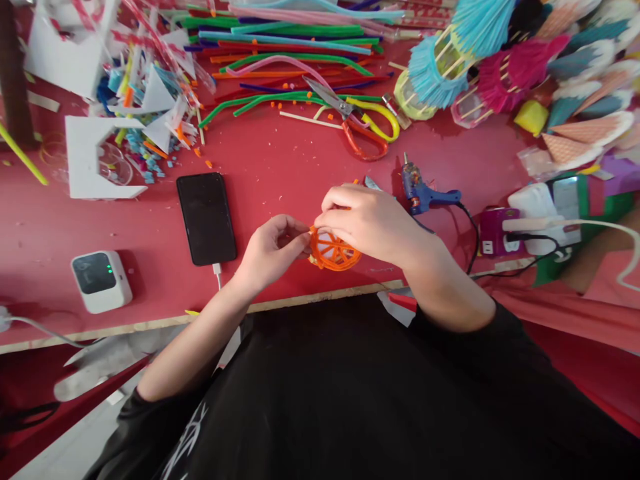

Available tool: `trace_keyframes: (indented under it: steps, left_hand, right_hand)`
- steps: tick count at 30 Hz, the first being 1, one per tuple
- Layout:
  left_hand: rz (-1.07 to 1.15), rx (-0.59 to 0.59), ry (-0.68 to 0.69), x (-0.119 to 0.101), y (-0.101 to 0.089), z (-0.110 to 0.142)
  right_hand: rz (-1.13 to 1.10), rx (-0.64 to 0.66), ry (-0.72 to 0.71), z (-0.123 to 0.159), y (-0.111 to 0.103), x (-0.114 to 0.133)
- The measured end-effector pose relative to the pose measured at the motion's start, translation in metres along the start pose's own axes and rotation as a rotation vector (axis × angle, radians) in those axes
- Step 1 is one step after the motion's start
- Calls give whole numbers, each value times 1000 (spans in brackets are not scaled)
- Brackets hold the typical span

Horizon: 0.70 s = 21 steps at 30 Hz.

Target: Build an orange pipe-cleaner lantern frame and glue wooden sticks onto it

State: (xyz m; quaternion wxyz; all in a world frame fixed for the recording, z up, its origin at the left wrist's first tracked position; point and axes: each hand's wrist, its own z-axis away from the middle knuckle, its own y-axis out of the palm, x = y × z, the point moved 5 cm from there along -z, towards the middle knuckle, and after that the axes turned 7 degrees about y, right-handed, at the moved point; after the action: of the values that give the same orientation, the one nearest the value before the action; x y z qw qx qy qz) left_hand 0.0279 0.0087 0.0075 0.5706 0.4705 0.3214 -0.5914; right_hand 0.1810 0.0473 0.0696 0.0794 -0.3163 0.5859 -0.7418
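Observation:
Near the table's front edge, a round orange pipe-cleaner wheel (336,253) with spokes is held between both hands. My left hand (277,250) pinches its left rim with thumb and forefinger. From above, my right hand (363,217) covers the upper right of the wheel, its fingers closed together at the top rim. A short orange tip pokes out above the right knuckles. What lies right under the right fingers is hidden. Just beyond that hand, a blue hot glue gun (425,190) lies on its side, and part of a blade-like piece (373,183) shows.
Scissors (355,120) lie open beyond the hands, beside bundled pipe cleaners (295,50). A black phone (206,219) and a white device (101,281) sit left. Paper scraps (83,157) are back left; fringed paper lanterns (445,67) and a power strip (500,231) are right.

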Motion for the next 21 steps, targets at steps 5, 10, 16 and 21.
trace_keyframes:
  steps: [5, 10, 16, 21]
  left_hand:
    - [13, 47, -28, 4, 2, 0]
    - [56, 59, -69, 2, 6, 0]
    - [46, 67, -72, 0, 9, 1]
    - [37, 84, -52, -1, 13, 2]
  right_hand:
    - [5, -88, 95, 10, 2, 0]
    - [-141, -134, 113, 16, 7, 1]
    - [-176, -243, 124, 22, 7, 2]
    - [-112, -293, 268, 27, 6, 0]
